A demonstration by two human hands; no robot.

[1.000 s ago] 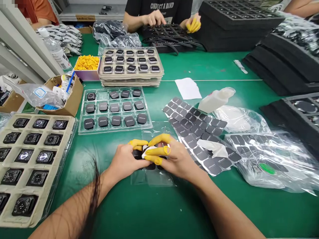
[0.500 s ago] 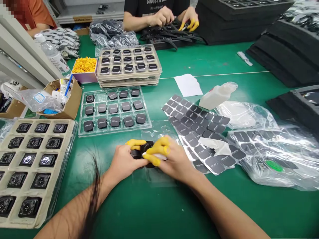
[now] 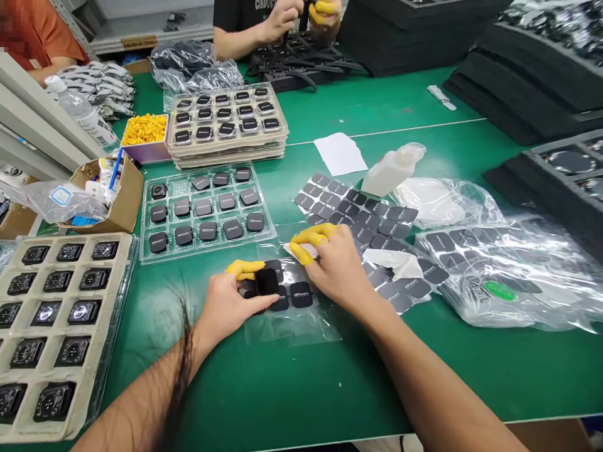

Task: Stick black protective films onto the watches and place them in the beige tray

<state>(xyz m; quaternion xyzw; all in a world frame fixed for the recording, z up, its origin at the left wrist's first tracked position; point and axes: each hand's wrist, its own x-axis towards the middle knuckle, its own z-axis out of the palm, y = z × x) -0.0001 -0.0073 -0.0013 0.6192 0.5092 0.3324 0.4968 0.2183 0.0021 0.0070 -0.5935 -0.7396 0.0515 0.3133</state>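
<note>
Near the middle of the table, my left hand (image 3: pixel 230 295), with yellow finger cots, is closed around the edges of a smartwatch body (image 3: pixel 267 282). Its glossy black screen faces up. Beneath it lies a clear plastic sheet bearing square black labels (image 3: pixel 301 294). My right hand (image 3: pixel 332 260), also in yellow finger cots, pinches a white wipe (image 3: pixel 308 249) just right of the watch body and apart from it. The wipe is partly hidden by the fingers. Beside this hand spread sheets of dark labels (image 3: pixel 370 220), with a crumpled white wipe (image 3: pixel 396 262) lying on them.
A clear tray (image 3: pixel 207 246) of label-covered watch bodies lies behind my left hand. A beige tray (image 3: pixel 120 276) of watch bodies stands at left. Stacked trays (image 3: pixel 226 150), a box of yellow finger cots (image 3: pixel 145 130) and a white bottle (image 3: pixel 393 169) stand farther back. A co-worker's hands (image 3: pixel 282 19) work opposite.
My right hand has moved up and right with the wipe, off the watch body, uncovering its screen and the labels below. My left hand still holds the watch body. The view has shifted slightly.
</note>
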